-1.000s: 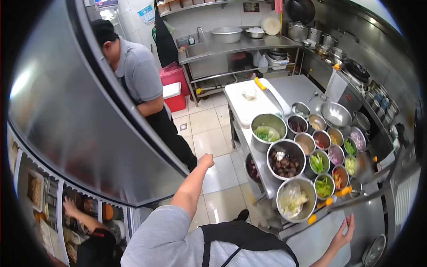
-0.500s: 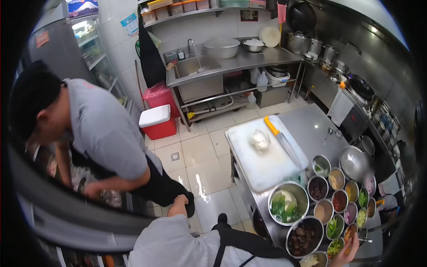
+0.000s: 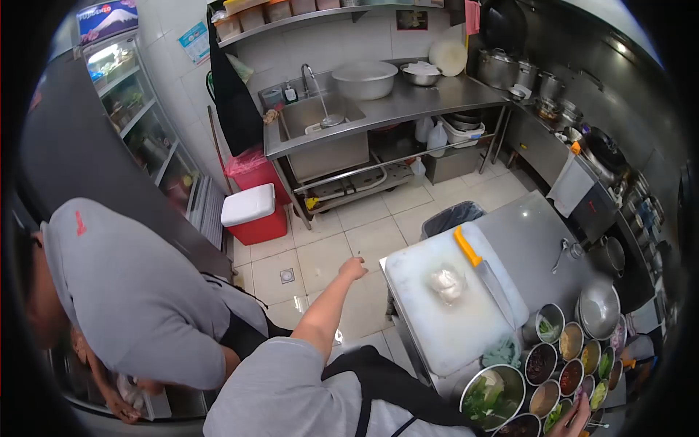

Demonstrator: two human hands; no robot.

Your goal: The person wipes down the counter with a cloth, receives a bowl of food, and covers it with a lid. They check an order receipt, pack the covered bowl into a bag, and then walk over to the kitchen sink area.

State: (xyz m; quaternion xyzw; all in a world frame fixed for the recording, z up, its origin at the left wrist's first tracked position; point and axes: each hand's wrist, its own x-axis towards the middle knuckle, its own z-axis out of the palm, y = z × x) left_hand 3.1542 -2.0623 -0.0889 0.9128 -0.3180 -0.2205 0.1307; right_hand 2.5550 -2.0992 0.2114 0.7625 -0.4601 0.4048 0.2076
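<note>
My left hand (image 3: 353, 268) is held out over the tiled floor, left of the steel worktable. Nothing shows in it, and its fingers look loosely apart. At the bottom right, my right hand (image 3: 574, 418) is among the small steel ingredient bowls, its fingers apart near a bowl of sliced green vegetable (image 3: 559, 415). A white cutting board (image 3: 437, 331) lies on the worktable. On it are a knotted clear plastic bag with pale contents (image 3: 447, 284) and a yellow-handled knife (image 3: 488, 277). A large steel bowl of leafy greens (image 3: 494, 395) stands below the board, beside a green cloth (image 3: 502, 352).
A co-worker in a grey shirt (image 3: 138, 291) bends over at the left. A red cooler with a white lid (image 3: 255, 215) stands on the floor. Behind is a sink (image 3: 320, 120) with running water. A lined bin (image 3: 451, 216) stands beyond the worktable.
My left arm has stretched forward over the floor. The view has shifted, bringing the lined bin into sight. The co-worker appears lower, leaning further down. My right hand stays by the bowls.
</note>
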